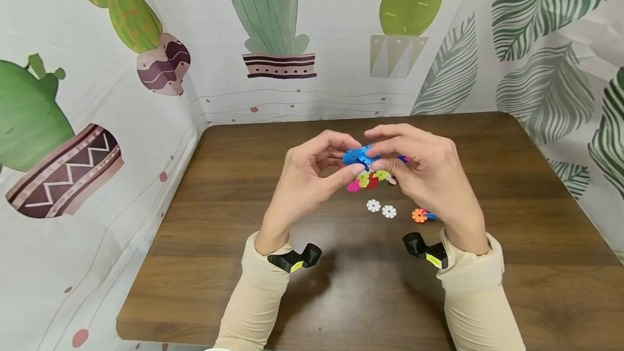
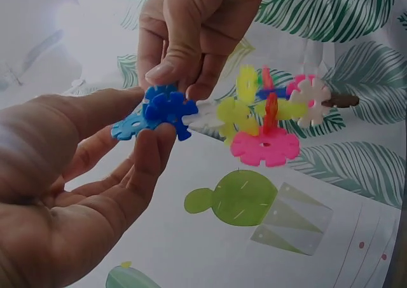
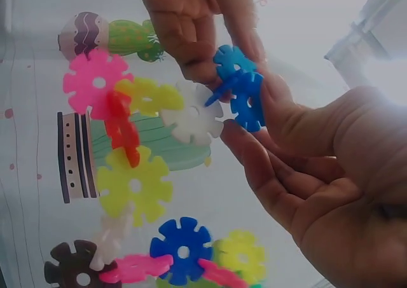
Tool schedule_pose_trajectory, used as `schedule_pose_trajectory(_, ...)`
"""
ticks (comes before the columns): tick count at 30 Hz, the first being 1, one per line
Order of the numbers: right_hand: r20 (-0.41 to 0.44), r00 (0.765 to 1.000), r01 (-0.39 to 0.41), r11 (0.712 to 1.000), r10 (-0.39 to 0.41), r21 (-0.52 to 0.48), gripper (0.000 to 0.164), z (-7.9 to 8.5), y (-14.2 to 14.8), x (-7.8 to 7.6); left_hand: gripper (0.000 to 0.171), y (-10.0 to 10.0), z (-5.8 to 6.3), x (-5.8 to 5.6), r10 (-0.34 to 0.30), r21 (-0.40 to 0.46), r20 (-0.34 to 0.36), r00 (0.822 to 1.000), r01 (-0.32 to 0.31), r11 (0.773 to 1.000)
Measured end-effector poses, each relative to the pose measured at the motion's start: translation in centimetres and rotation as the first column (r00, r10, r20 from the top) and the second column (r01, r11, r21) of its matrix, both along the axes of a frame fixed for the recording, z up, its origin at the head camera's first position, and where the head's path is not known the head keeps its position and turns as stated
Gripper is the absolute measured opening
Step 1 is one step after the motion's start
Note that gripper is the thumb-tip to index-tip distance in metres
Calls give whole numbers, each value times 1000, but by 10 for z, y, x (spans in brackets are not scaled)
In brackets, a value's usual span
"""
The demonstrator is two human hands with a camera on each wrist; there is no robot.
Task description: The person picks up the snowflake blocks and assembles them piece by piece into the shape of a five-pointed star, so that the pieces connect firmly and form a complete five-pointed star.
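My left hand (image 1: 312, 169) and right hand (image 1: 430, 164) meet above the table, pinching a small cluster of blue snowflake discs (image 1: 357, 155) between thumbs and fingers. Some of the blue discs are hidden by fingertips. Slotted into the cluster is a white snowflake disc (image 3: 191, 113), from which a chain of joined discs hangs off. That chain includes a yellow disc (image 3: 135, 183), a red disc (image 3: 123, 129), a pink disc (image 3: 98, 83), a dark blue disc (image 3: 183, 251) and a brown disc (image 3: 79, 269). In the head view my right hand covers part of the chain.
Two loose white discs (image 1: 389, 212) lie on the brown wooden table (image 1: 219, 232), in front of the hands. An orange disc (image 1: 419, 215) with blue and pink pieces beside it lies near the right wrist. Cloth printed with cacti and leaves (image 1: 341, 91) hangs behind the table.
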State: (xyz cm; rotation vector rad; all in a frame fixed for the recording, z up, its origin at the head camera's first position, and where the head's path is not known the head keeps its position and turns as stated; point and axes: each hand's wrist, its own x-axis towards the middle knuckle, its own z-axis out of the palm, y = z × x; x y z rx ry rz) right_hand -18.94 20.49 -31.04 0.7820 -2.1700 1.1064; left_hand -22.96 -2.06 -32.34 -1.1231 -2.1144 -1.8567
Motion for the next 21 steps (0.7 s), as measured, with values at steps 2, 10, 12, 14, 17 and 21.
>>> schedule_pose_trajectory(2,-17,1000,12,1000,-11,19,27,-1,0,-1,32,2,-1,0,12,6,-5,1000,-12,1000)
schedule_pose_trajectory(10,-68,998,20,999,-17,46,24,-1,-7,-1,31,5,-4,0,45,25,-36,998,-44,999)
schedule_pose_trajectory(12,-64,998,26,999,-23,46,24,-1,-7,-1,30,5,-4,0,61,23,-55,997,-59,998)
schedule_pose_trajectory(14,-71,997,41,999,-38,36,27,1,-6,-1,31,3,-4,-1,75,20,-73,994,-74,997)
schedule_pose_trajectory(17,-97,992,86,996,-87,-7,28,4,-2,-1,35,0,-3,-3,74,28,-75,994,-72,997)
schedule_pose_trajectory(21,-92,983,142,977,-158,-161,23,7,9,0,42,-5,-4,-6,60,50,-45,997,-58,997)
